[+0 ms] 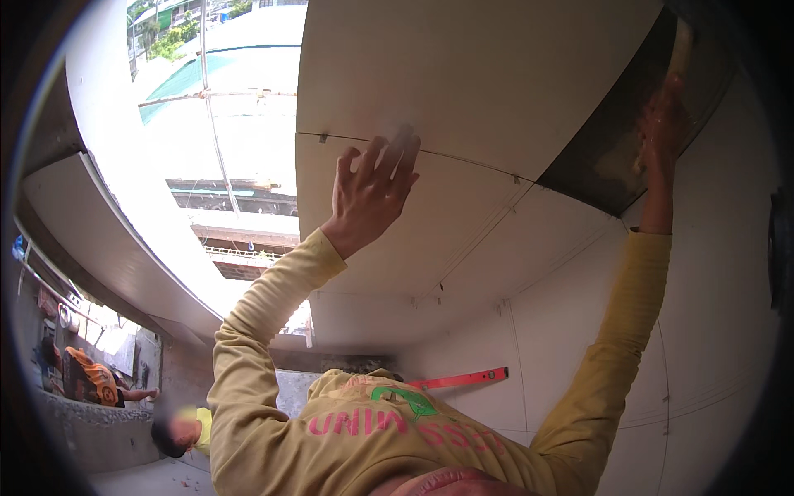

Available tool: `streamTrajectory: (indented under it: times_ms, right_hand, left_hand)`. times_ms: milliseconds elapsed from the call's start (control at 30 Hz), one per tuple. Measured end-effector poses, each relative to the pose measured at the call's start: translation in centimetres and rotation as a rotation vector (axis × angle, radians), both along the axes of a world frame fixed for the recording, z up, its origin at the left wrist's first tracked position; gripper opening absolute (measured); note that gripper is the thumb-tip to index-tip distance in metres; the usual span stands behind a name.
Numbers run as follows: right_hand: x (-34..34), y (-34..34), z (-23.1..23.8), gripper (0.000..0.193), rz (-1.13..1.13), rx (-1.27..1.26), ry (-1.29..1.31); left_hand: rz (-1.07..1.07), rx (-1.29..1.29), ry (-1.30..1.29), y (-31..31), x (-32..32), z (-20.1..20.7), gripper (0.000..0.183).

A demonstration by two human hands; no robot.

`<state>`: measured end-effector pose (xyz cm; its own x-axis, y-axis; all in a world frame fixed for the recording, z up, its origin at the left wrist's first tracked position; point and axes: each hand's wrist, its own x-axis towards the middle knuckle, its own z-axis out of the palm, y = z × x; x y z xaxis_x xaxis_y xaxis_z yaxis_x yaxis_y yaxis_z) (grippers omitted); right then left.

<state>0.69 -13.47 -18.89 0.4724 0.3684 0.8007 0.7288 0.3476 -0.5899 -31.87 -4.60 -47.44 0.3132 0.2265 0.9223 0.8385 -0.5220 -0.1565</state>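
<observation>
My left hand (372, 194) lies with its fingers stretched over a large beige tile (463, 74), across the thin joint to the tile below. Small clips (323, 138) stick out along this joint. At the upper right my right hand (664, 124) is closed around a long pale thing (681, 50), blurred, whose kind I cannot tell. One end of it shows above the fist and a bit shows below. It is in front of a dark grey bare patch (587, 161) between the tiles, which carries a lighter smear.
A red spirit level (471, 379) shows behind my torso. To the left is a bright window opening (240, 124) with thin bars. One person in an orange and black top (95, 376) is at the far left, and another in yellow (201, 430) at the lower left.
</observation>
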Motion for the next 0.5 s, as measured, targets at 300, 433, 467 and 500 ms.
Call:
streamTrajectory:
  times_ms: [300, 433, 467, 500]
  right_hand:
    - [-0.4, 0.3, 0.4, 0.067, -0.057, -0.011, -0.123]
    - [2.0, 3.2, 1.2, 0.060, -0.232, 0.137, -0.617]
    - [2.1, 3.5, 1.9, 0.058, -0.311, 0.151, -0.714]
    - [0.2, 3.9, 2.2, 0.056, -0.312, 0.072, -0.643]
  left_hand:
    - [0.009, -0.322, -0.016, 0.2, 2.9, -5.2, 0.090]
    - [0.065, -0.353, -0.068, -0.3, 3.2, -5.0, 0.099]
    - [0.053, -0.366, -0.092, -0.2, 3.5, -4.8, 0.103]
    - [0.023, -0.377, -0.148, -0.2, 3.8, -4.7, 0.106]
